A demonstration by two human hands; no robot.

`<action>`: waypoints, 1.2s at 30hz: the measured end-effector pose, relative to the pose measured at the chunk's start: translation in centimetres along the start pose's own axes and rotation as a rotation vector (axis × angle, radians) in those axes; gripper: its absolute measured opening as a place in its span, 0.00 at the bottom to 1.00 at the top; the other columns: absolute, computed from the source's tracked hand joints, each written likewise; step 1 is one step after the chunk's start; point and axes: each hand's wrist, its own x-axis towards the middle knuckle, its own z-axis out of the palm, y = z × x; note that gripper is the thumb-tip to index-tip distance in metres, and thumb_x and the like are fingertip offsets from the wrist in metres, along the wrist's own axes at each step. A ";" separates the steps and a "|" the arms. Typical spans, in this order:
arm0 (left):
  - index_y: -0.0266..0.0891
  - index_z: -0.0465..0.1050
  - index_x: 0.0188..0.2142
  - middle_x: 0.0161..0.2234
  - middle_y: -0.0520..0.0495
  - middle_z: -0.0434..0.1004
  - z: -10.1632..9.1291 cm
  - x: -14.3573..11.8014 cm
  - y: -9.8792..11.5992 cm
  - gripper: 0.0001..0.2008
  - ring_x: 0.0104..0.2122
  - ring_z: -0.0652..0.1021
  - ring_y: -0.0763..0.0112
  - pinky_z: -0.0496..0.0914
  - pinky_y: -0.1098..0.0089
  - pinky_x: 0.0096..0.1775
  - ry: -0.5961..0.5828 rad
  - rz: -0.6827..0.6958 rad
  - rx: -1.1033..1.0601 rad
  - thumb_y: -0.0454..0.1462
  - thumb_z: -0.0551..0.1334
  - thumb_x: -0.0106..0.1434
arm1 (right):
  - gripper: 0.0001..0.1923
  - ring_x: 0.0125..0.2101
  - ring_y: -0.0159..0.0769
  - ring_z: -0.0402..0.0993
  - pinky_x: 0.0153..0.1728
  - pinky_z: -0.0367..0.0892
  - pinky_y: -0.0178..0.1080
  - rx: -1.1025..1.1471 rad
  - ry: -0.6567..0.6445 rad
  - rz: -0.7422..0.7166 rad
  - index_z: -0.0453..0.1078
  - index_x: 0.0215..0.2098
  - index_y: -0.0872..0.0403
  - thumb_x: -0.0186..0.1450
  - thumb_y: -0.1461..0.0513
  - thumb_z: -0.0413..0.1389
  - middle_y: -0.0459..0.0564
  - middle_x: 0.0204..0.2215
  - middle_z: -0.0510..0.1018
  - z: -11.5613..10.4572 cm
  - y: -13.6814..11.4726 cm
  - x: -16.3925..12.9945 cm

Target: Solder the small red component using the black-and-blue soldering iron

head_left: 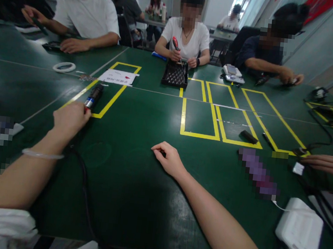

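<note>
My left hand (71, 119) is closed around the near end of a black cylindrical tool (91, 100) with a blue and silver band and a bit of red by my fingers. The tool lies low over a yellow-taped rectangle (113, 102) on the green table (134, 208), its far end pointing away from me. From below my left wrist a black cable (84, 187) runs to the table's near edge. My right hand (167, 158) rests on the bare tabletop in the middle, fingers curled and thumb against the index finger, with nothing visible in it.
A white paper sign (119, 77) and a tape roll (64, 67) lie beyond my left hand. Across the table a person works over a black tray (175, 74). To the right are a phone (258, 171), a white power bank (299, 231), dark cables and another person's hand (331, 165).
</note>
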 end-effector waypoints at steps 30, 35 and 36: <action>0.35 0.62 0.61 0.63 0.35 0.58 0.9 -4.3 4.9 0.28 0.62 0.60 0.47 0.54 0.50 0.61 0.219 0.419 -0.560 0.48 0.53 0.67 | 0.07 0.30 0.30 0.71 0.32 0.64 0.34 0.241 -0.075 -0.011 0.71 0.39 0.55 0.62 0.63 0.59 0.45 0.30 0.75 0.8 0.0 -0.4; 0.34 0.58 0.63 0.62 0.29 0.58 3.8 -0.7 -1.2 0.36 0.57 0.65 0.38 0.65 0.46 0.53 0.111 0.058 -0.316 0.51 0.59 0.60 | 0.06 0.30 0.30 0.70 0.32 0.64 0.33 0.233 -0.082 0.014 0.72 0.39 0.54 0.62 0.63 0.59 0.45 0.30 0.75 1.0 0.1 -0.4; 0.36 0.60 0.62 0.60 0.30 0.60 4.2 -0.4 -2.0 0.34 0.56 0.67 0.39 0.67 0.47 0.50 0.078 0.027 -0.319 0.52 0.58 0.61 | 0.06 0.30 0.30 0.70 0.32 0.64 0.33 0.233 -0.083 0.019 0.72 0.39 0.54 0.62 0.63 0.59 0.46 0.31 0.76 1.0 0.1 -0.4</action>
